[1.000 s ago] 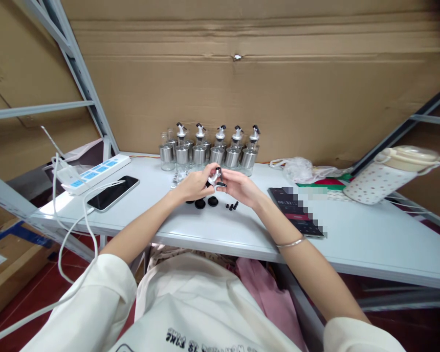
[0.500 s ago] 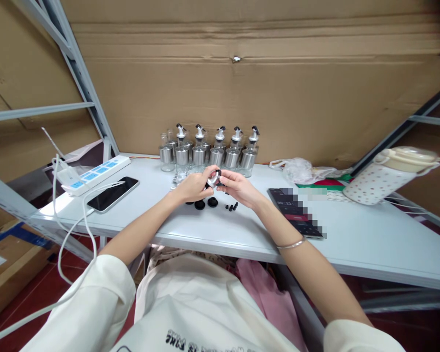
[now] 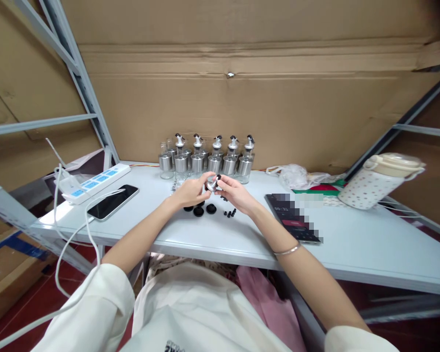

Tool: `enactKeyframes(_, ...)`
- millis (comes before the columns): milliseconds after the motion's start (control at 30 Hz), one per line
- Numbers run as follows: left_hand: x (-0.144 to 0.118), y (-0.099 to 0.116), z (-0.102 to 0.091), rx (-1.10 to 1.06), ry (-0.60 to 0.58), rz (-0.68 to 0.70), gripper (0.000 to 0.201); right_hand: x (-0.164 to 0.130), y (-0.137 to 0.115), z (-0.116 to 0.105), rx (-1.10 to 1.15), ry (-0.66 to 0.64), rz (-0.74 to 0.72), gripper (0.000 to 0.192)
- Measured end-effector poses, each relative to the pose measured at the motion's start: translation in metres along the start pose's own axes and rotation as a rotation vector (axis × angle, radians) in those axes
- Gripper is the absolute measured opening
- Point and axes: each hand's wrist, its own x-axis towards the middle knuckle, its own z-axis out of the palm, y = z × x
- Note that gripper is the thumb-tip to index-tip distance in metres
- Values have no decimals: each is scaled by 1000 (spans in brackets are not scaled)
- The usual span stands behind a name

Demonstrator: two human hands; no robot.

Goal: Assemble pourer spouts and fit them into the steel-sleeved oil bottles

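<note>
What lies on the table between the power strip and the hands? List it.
In the head view, a black phone lies screen up between the power strip and the hands, with a white cable running past it; the rest is bare table.

A single head-worn camera is looking forward and down across a pale table (image 3: 352,249), facing a far cardboard wall (image 3: 242,112). It is sitting close above the wearer's forearms, taking in shelving uprights (image 3: 88,98) at left and right.
</note>
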Motion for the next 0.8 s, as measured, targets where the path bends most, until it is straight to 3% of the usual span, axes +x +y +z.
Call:
enactKeyframes(67, 3, -17, -2, -82, 89, 32, 52, 0, -1, -1, 31, 70, -22, 28)
enactKeyframes(133, 4, -44, -4, -92, 341, -17, 51, 1, -3, -1, 93, 135, -24, 30)
enactKeyframes(233, 1, -97, -3, -93, 727, -371, 59, 2, -2, -1, 166, 188, -12, 37)
enactKeyframes(300, -5, -129, 1, -153, 830, -587, 67, 3, -1, 0, 143, 204, -15, 39)
enactKeyframes(367, -11, -152, 8, -184, 839, -687, 77, 4, 1, 1, 100, 213, -34, 39)
enactKeyframes(467, -15, -167, 18, -296, 736, -753, 87, 5, 2, 1, 75, 224, -51, 41)
enactKeyframes(567, -15, -171, 23, -365, 656, -784, 87, 6, 3, 0, 86, 248, -55, 42)
enactKeyframes(800, -14, -173, 23, -356, 662, -766, 68, 4, -1, 1, 116, 250, -48, 35)
